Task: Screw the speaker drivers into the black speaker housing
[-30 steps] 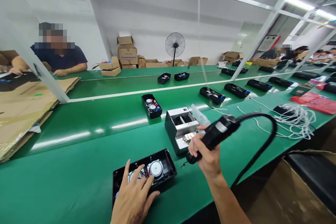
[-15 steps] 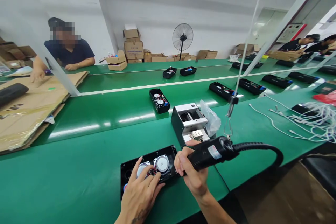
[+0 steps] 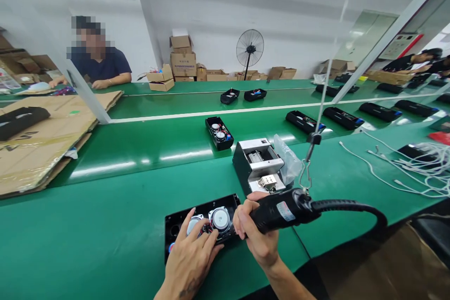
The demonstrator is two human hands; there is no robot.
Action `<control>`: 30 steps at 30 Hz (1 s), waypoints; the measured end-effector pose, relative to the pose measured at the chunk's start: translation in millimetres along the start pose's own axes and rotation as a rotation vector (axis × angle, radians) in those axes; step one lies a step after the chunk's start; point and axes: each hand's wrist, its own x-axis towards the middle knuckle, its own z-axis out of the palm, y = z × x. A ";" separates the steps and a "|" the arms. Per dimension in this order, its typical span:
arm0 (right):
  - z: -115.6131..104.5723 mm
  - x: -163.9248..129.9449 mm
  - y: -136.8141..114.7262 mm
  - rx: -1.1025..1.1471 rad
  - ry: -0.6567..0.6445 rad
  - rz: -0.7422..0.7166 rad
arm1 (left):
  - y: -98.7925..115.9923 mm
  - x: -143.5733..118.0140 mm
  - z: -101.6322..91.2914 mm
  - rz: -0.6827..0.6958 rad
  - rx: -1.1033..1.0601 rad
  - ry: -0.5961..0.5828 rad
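— So, the hands?
— Right hand [image 3: 258, 234] grips the electric screwdriver [image 3: 281, 206]; left hand [image 3: 191, 260] lies flat, fingers spread, on the speaker housing [image 3: 202, 225], lower centre of frame on the counter [image 3: 105, 225].

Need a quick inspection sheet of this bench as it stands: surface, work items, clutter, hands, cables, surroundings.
Surface: green bench, green conveyor belt behind it.
Job's things: open black speaker housing with two round drivers; black electric screwdriver hung from a cord.
Clutter: grey screw feeder box, clear plastic bag, flattened cardboard.
Hands: left hand rests on the housing; right hand grips the screwdriver.
Cables: thick black hose off the screwdriver; white cables at right.
Surroundings: seated person, standing fan, stacked boxes.
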 end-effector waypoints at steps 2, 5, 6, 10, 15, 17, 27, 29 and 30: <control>-0.1 0.1 0.1 -0.003 -0.017 -0.031 | 0.3 0.2 0.8 0.011 0.000 0.009; -1.4 0.9 0.3 -0.006 -0.038 -0.071 | 0.8 -0.4 0.8 0.015 0.012 0.000; -1.7 1.1 0.0 -0.005 -0.039 -0.075 | 0.9 -1.1 0.7 0.015 0.017 -0.005; -1.3 2.0 -3.2 0.005 -0.039 -0.083 | 1.1 -4.5 0.9 0.010 0.032 -0.024; -0.1 2.8 -5.2 -0.004 -0.041 -0.099 | 1.7 -6.6 1.4 0.001 0.034 -0.030; -0.1 1.4 -3.3 0.004 -0.046 -0.089 | 2.1 -6.3 1.3 0.005 0.034 -0.027; -2.4 -0.2 -10.8 -0.012 -0.072 -0.120 | 2.8 -1.7 0.9 0.009 0.040 -0.017; -5.6 2.7 -16.1 -0.007 -0.042 -0.128 | 4.9 -1.7 -0.1 0.004 0.037 -0.023; -7.2 4.1 -18.3 -0.010 -0.025 -0.134 | 5.9 -1.4 -0.9 -0.003 0.028 -0.015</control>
